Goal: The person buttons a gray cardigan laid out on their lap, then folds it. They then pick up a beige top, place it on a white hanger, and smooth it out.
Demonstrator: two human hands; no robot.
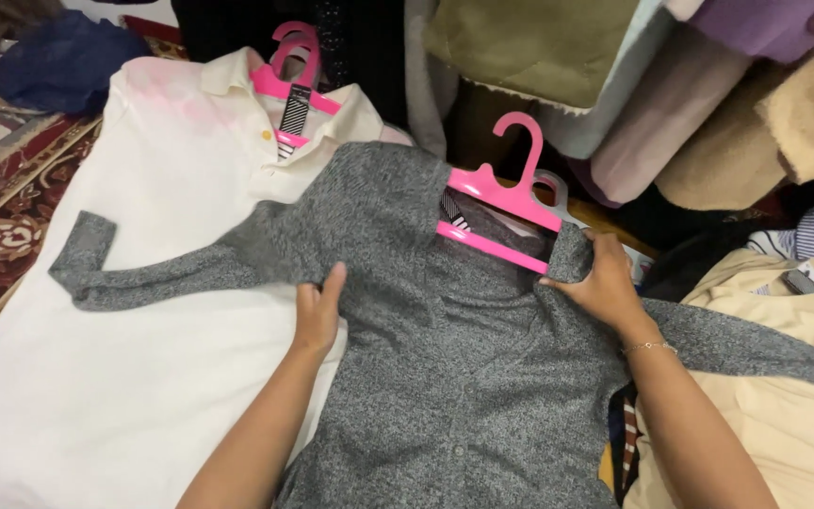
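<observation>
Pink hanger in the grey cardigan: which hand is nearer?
Right. The right hand grips the cardigan's shoulder beside the pink hanger; the left hand presses the opposite shoulder, farther off.

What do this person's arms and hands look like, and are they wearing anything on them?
Both forearms are bare, with no sleeves in view and no gloves. The left hand wears nothing that shows: no ring, no watch. The right hand has a thin, fine chain bracelet at the wrist. Fingernails look short and plain, though they are too small to judge closely.
</observation>
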